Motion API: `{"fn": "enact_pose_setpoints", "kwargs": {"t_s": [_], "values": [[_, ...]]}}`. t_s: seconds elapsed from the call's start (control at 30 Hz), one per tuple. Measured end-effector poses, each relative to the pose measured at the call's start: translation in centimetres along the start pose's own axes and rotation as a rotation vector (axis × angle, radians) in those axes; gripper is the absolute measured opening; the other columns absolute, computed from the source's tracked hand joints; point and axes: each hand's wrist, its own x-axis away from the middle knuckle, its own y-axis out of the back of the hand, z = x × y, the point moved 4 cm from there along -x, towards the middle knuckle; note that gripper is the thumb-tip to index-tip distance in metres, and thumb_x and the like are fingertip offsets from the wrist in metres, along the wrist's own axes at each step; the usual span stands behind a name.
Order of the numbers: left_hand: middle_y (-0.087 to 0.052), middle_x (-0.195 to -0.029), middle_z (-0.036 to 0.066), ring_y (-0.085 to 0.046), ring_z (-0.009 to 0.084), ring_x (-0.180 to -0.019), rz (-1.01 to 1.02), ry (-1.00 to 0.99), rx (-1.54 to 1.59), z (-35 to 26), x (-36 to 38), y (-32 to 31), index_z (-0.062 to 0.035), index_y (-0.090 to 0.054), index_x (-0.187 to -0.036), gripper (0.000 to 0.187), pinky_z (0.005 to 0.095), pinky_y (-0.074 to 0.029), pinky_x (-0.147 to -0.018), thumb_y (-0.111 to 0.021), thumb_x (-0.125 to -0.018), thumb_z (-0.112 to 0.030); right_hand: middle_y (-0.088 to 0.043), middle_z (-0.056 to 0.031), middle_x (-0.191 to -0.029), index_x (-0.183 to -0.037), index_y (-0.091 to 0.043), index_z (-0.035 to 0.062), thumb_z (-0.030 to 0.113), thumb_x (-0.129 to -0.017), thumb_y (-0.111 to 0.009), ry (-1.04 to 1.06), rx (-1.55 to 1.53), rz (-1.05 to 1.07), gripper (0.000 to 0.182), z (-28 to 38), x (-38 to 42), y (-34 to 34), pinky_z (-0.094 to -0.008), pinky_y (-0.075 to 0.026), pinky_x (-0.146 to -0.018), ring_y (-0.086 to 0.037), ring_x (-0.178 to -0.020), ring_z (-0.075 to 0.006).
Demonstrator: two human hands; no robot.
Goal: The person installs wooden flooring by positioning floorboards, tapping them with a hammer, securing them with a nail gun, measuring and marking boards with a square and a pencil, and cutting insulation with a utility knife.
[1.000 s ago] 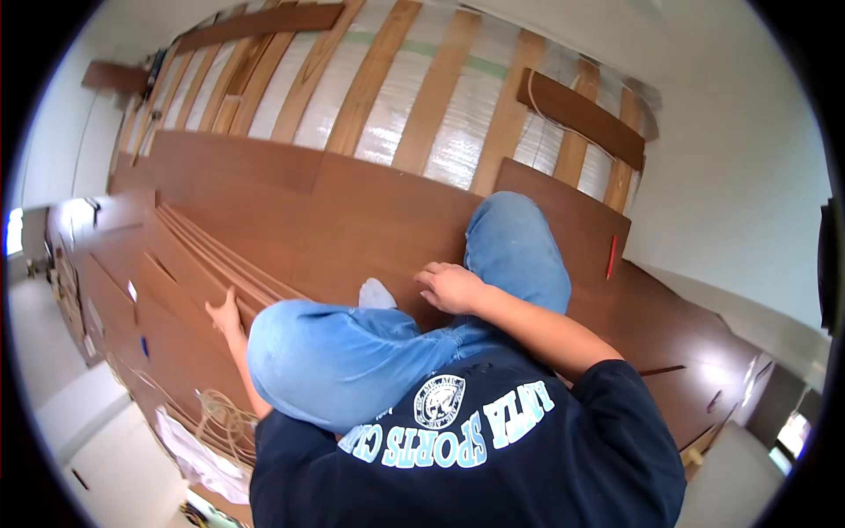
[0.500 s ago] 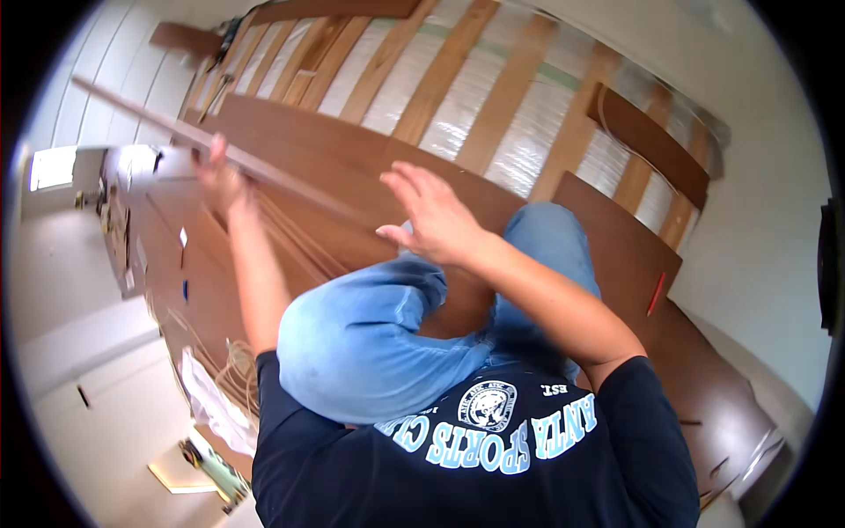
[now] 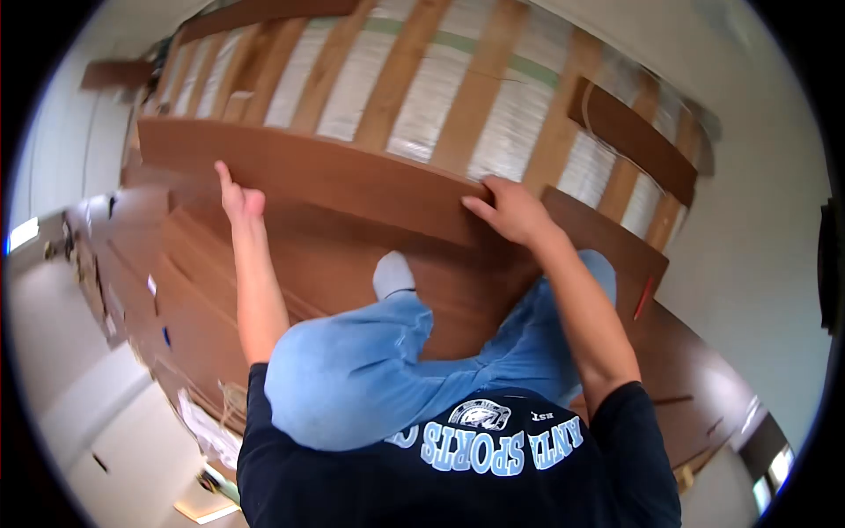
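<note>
A long reddish-brown board [image 3: 352, 180] stretches across the floor in front of my legs, its far edge beside the wooden battens [image 3: 409, 75]. My right hand [image 3: 515, 211] grips the right end of this board, with thumb and fingers at its upper edge. On the left, my left hand [image 3: 239, 198] is at the face of the board, with one finger stretched out and the others folded; I see nothing held in it. My sock-covered foot [image 3: 393, 275] rests on the brown floor between the hands.
Silvery sheeting [image 3: 427, 119] shows between the battens. A short brown board [image 3: 634, 141] with a pale cord lies across them. A red pencil-like item [image 3: 644, 297] is at the right, and white crumpled material [image 3: 207, 429] is at the lower left.
The blurred strip by my left hand is gone from its raised slant, and a board now shows broadside. My right hand has moved right and closed on its edge. My foot has come into view.
</note>
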Motion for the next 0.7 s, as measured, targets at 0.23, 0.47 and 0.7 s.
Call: {"fn": "enact_pose_setpoints", "kwargs": {"t_s": [0.23,0.47,0.7], "values": [[-0.054,-0.153,0.010,-0.051,0.0287,-0.139,-0.171,0.201,-0.064,10.2,-9.2,1.0,-0.0058,-0.052,-0.148,0.054,0.0483,-0.043,-0.119,-0.050,-0.110,-0.043,-0.067,-0.0174,-0.108,-0.109,-0.069,0.0044,0.044,-0.099,-0.063,-0.054,0.337,-0.521,0.042,-5.5,-7.7,-4.0,-0.0500,-0.046,-0.096,-0.061,-0.106,-0.0369],[-0.053,-0.154,0.010,-0.052,0.0292,-0.138,-0.162,0.179,-0.184,11.7,-13.1,2.2,-0.0042,-0.049,-0.150,0.054,0.0464,-0.045,-0.118,-0.045,-0.112,-0.042,-0.066,-0.0168,-0.107,-0.112,-0.070,0.0049,0.043,-0.099,-0.063,-0.082,0.320,-0.497,0.041,-6.0,-10.6,-6.1,-0.0498,-0.044,-0.095,-0.059,-0.104,-0.0352],[-0.058,-0.149,0.010,-0.055,0.0276,-0.136,-0.180,0.259,-0.156,13.2,-13.9,3.3,-0.0047,-0.052,-0.147,0.050,0.0465,-0.047,-0.117,-0.048,-0.111,-0.040,-0.065,-0.0157,-0.112,-0.114,-0.069,0.0047,0.042,-0.098,-0.065,-0.063,0.314,-0.546,0.041,-7.3,-10.2,-6.6,-0.0492,-0.044,-0.097,-0.058,-0.109,-0.0350]]}}
